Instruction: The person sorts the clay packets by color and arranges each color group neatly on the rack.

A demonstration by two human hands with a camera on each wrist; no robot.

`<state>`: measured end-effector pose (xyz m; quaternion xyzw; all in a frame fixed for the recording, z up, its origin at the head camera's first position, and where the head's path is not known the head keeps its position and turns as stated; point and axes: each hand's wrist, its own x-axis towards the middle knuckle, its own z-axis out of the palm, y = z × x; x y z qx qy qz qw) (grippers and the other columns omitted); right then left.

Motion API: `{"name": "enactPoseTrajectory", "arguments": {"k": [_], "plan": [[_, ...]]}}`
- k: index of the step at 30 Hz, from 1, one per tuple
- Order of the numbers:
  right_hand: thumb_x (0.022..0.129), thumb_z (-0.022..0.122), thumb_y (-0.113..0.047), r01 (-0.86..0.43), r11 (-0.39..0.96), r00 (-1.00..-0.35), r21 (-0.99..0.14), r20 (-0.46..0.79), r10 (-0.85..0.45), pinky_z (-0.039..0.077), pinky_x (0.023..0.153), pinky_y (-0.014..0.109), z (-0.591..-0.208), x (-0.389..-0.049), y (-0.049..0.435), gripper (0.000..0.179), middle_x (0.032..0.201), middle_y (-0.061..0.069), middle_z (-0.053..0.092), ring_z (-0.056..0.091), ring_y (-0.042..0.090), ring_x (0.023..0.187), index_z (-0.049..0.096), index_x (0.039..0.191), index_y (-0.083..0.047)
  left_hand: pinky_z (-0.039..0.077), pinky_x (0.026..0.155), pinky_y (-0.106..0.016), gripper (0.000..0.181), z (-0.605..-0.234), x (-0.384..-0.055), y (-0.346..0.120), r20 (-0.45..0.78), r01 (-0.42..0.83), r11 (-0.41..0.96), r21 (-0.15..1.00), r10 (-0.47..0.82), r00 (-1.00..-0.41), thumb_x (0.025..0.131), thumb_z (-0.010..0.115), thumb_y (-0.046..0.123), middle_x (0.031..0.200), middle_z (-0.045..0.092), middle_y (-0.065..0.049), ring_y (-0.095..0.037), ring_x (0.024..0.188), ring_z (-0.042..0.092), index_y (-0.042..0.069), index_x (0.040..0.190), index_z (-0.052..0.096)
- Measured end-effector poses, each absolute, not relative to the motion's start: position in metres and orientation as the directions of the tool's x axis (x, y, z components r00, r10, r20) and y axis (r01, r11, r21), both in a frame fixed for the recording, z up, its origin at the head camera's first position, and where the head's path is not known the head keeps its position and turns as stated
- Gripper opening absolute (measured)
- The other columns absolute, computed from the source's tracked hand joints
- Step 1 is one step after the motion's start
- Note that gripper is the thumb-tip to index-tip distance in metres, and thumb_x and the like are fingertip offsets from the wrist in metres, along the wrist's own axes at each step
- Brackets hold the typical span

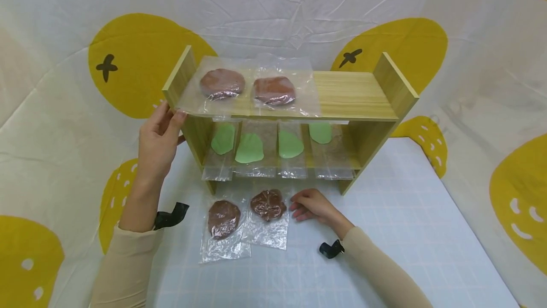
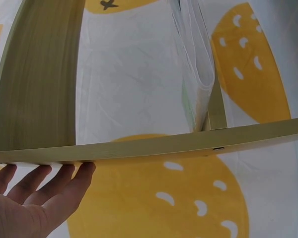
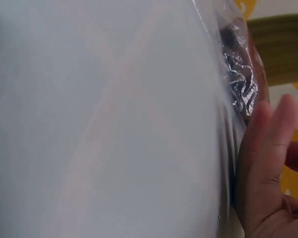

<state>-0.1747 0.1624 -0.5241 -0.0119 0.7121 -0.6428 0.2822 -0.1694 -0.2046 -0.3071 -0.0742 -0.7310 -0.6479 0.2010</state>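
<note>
My left hand (image 1: 159, 139) grips the left side panel of a small wooden shelf (image 1: 342, 92), the thumb at its front corner. In the left wrist view the fingers (image 2: 84, 173) lie against the panel's outer face. On the top board are two reddish-brown flat lumps (image 1: 274, 90) in clear bags. My right hand (image 1: 314, 205) is low over the table, fingers loosely extended, holding nothing. Its fingertips are right beside a bagged brown lump (image 1: 268, 204), also visible in the right wrist view (image 3: 243, 74). Another bagged brown lump (image 1: 224, 219) lies to the left.
Several light green flat pieces (image 1: 249, 148) in clear bags lie on the lower board, bag ends overhanging its front edge. The shelf stands on a pale checked table (image 1: 427, 232). White cloth (image 1: 265, 18) with yellow shapes hangs behind and around it.
</note>
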Motion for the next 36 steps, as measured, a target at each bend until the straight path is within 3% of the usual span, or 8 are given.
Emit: {"name": "enactPoseTrajectory", "arguments": {"k": [6,14,16,18,20,23,30,36], "plan": [[0.096,0.062,-0.010,0.300,0.270,-0.850,-0.915,-0.385,-0.360,0.051,0.043,0.022,-0.527,-0.178,0.153,0.021,0.073,0.011,0.069,0.064,0.014,0.054,0.068,0.101,0.010,0.045,0.093,-0.064,0.047,-0.307,-0.170,-0.205,0.388,0.368,0.148,0.918,-0.148,-0.909,0.101,0.061,0.025,0.149,0.050,-0.001,-0.030,0.134,0.048,0.033,0.147,0.052],[0.096,0.063,-0.013,0.181,0.370,-0.900,-0.911,-0.305,-0.312,0.031,0.037,0.023,-0.526,-0.174,0.148,0.013,0.064,0.007,0.059,0.044,0.012,0.045,0.066,0.094,-0.001,0.043,0.094,-0.066,0.047,-0.307,-0.170,-0.204,0.387,0.367,0.145,0.919,-0.147,-0.910,0.101,0.061,0.025,0.149,0.050,-0.002,-0.030,0.134,0.048,0.033,0.147,0.052],[0.096,0.062,-0.012,0.149,0.360,-0.910,-0.921,-0.270,-0.314,0.034,0.038,0.024,-0.525,-0.173,0.147,0.012,0.066,0.008,0.058,0.044,0.013,0.047,0.066,0.093,0.000,0.043,0.094,-0.066,0.047,-0.307,-0.171,-0.204,0.390,0.371,0.140,0.918,-0.147,-0.909,0.101,0.061,0.025,0.149,0.050,-0.002,-0.030,0.134,0.048,0.033,0.147,0.052],[0.096,0.059,-0.008,0.146,0.310,-0.913,-0.939,-0.249,-0.323,0.046,0.044,0.025,-0.525,-0.172,0.146,0.012,0.075,0.010,0.061,0.052,0.015,0.055,0.064,0.095,0.002,0.043,0.094,-0.066,0.047,-0.307,-0.171,-0.204,0.393,0.376,0.129,0.918,-0.146,-0.908,0.101,0.061,0.024,0.149,0.050,-0.002,-0.030,0.135,0.047,0.032,0.147,0.052],[0.098,0.054,-0.006,0.173,0.237,-0.912,-0.956,-0.247,-0.329,0.057,0.058,0.030,-0.524,-0.171,0.143,0.014,0.088,0.013,0.061,0.060,0.017,0.067,0.061,0.098,0.007,0.042,0.094,-0.066,0.047,-0.307,-0.171,-0.204,0.391,0.376,0.118,0.919,-0.147,-0.909,0.101,0.061,0.024,0.149,0.050,-0.002,-0.031,0.135,0.047,0.031,0.147,0.052],[0.101,0.047,-0.005,0.268,0.108,-0.897,-0.957,-0.289,-0.335,0.061,0.075,0.040,-0.523,-0.170,0.138,0.018,0.102,0.017,0.057,0.064,0.022,0.082,0.054,0.106,0.011,0.043,0.094,-0.065,0.047,-0.306,-0.172,-0.204,0.389,0.374,0.115,0.920,-0.152,-0.909,0.101,0.062,0.023,0.149,0.050,-0.003,-0.031,0.134,0.048,0.031,0.146,0.053],[0.103,0.042,-0.012,0.455,-0.067,-0.857,-0.888,-0.416,-0.305,0.060,0.072,0.045,-0.525,-0.169,0.132,0.029,0.104,0.019,0.055,0.065,0.026,0.082,0.039,0.125,0.007,0.043,0.094,-0.065,0.047,-0.306,-0.172,-0.204,0.384,0.373,0.098,0.923,-0.148,-0.911,0.101,0.062,0.023,0.149,0.051,-0.003,-0.031,0.133,0.048,0.030,0.146,0.053],[0.099,0.059,-0.013,0.482,-0.066,-0.823,-0.874,-0.426,-0.375,0.061,0.075,0.047,-0.525,-0.168,0.135,0.055,0.111,0.024,0.061,0.070,0.029,0.083,0.028,0.139,0.009,0.044,0.094,-0.062,0.047,-0.306,-0.171,-0.204,0.377,0.367,0.093,0.926,-0.152,-0.913,0.101,0.063,0.023,0.149,0.051,-0.003,-0.030,0.133,0.049,0.030,0.146,0.053]]}}
